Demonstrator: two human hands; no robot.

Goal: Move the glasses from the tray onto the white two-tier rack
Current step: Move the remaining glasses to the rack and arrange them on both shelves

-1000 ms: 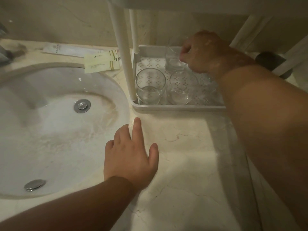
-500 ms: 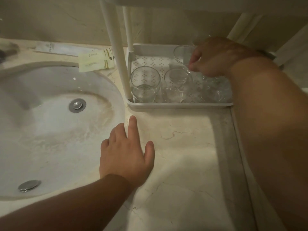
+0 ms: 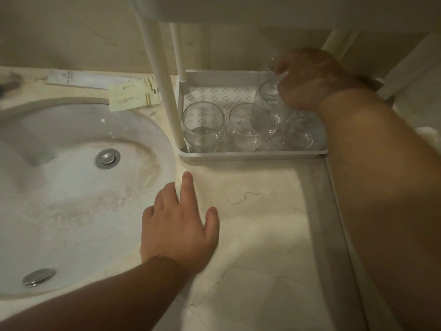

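Right hand (image 3: 310,80) gripping a glass (image 3: 268,101) over the rack's lower tier (image 3: 250,155).

Fingers curled round the upper part of that glass, held tilted above the white perforated tier; rim partly hidden behind the knuckles, so exact pinch hard to read. Three more glasses standing along the front edge: left glass (image 3: 203,126) by the white post (image 3: 164,87), middle glass (image 3: 248,127), and a right glass (image 3: 298,137) dim and half covered by the forearm. Upper tier (image 3: 262,8) cut off at the top of the view. Left hand (image 3: 179,225) flat on the marble counter (image 3: 257,235), fingers spread and straight, holding nothing, beside the sink (image 3: 71,187). Packets (image 3: 133,96) by the wall, print unreadable.
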